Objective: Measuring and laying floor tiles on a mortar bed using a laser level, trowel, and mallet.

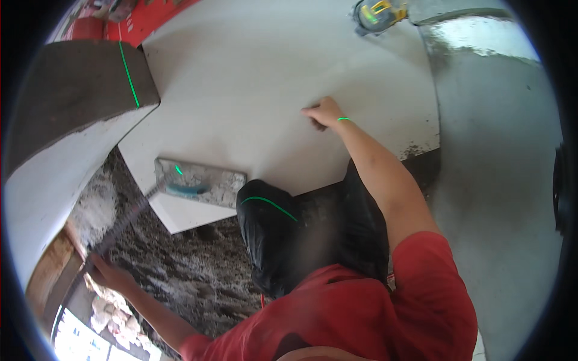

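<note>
My right hand (324, 112) rests on a large white floor tile (253, 84), fingers curled under like a fist, holding nothing. My left hand (109, 274) reaches out at the lower left and grips the near end of a long dark metal bar (123, 222). The bar slants up toward the tile's near left corner. A flat trowel with a blue handle (198, 182), smeared with grey mortar, lies on the tile's near edge. My knee in dark trousers (271, 228) sits just below it.
Rough grey mortar (180, 271) covers the floor below the tile. A grey wall band with a green laser line (129, 75) stands at the left. A yellow and grey tool (378, 13) lies at the top, and a pale concrete surface (500, 180) runs along the right.
</note>
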Demonstrator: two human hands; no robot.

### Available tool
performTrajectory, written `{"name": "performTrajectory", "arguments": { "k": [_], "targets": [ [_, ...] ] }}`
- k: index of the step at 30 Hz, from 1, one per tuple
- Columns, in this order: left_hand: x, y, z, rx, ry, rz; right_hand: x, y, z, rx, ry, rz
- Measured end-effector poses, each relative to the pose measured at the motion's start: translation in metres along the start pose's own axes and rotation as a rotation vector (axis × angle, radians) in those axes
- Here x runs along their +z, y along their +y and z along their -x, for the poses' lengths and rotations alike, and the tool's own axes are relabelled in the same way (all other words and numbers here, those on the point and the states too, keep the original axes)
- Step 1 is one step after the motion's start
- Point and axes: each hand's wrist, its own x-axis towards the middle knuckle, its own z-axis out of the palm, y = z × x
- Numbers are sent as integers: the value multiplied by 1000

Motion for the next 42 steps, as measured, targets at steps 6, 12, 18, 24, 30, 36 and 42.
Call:
{"name": "performTrajectory", "arguments": {
  "k": [6, 12, 18, 24, 30, 36, 42],
  "targets": [
    [-43, 51, 136, -255, -13, 27, -156, -92, -2, -807, 984, 40],
    [20, 30, 275, -525, -199, 352, -278, -122, -69, -629, 961, 528],
    [19, 38, 293, -425, -379, 315, -265, -134, -63, -564, 787, 539],
    [10, 24, 295, -405, -381, 276, -106, -154, -3, -747, 691, 528],
    [5, 16, 288, -392, -287, 339, 16, -175, 58, -734, 644, 621],
    [-73, -39, 248, -370, 100, 263, 57, -176, 66, -733, 625, 687],
    [-175, -49, 123, -152, 300, -39, 39, -155, 47, -1103, 572, 648]
  ]
}}
